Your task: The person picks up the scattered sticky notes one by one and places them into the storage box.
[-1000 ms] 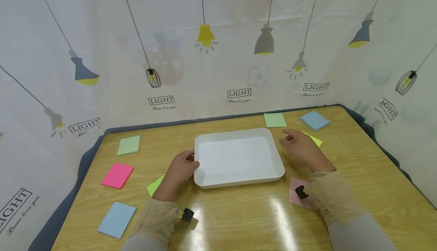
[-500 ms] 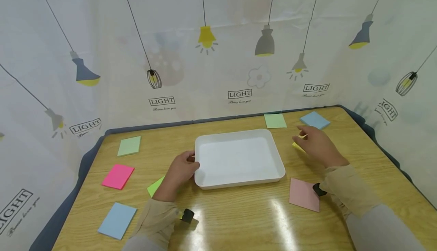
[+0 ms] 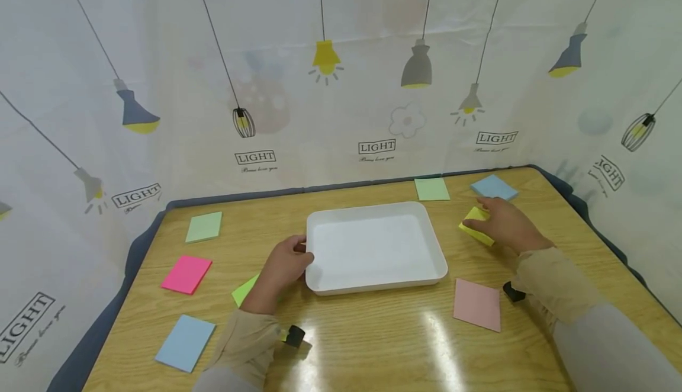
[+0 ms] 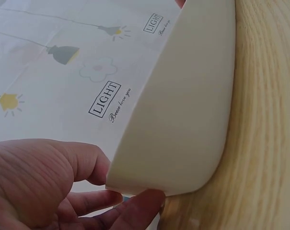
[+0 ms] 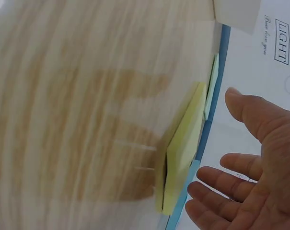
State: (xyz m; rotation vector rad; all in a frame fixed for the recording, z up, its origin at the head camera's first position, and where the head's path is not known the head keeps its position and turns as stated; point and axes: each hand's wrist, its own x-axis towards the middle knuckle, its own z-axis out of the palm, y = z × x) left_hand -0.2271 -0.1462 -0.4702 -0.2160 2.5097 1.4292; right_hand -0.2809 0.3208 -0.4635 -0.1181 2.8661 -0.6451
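Note:
A shallow white tray [image 3: 373,244] lies in the middle of the wooden table. My left hand [image 3: 280,270] holds its left end, thumb over the rim; in the left wrist view the fingers pinch a corner of the tray wall [image 4: 183,110]. On the right, my right hand [image 3: 508,223] hovers at a yellow sticky-note pad [image 3: 481,237], overlapping part of it in the head view. From the right wrist, thumb and fingers are spread apart, with a gap between them and the yellow pad [image 5: 182,153].
Left of the tray lie a pale green pad [image 3: 203,227], a bright pink pad [image 3: 186,274], a blue pad [image 3: 185,343] and a lime pad [image 3: 245,290] half covered by my left arm. Rightward are a dusty pink pad [image 3: 476,305], another green pad [image 3: 432,189] and another blue pad [image 3: 494,187].
My right hand has moved rightward from beside the tray to the yellow pad, uncovering the dusty pink pad. The left hand and tray stay put.

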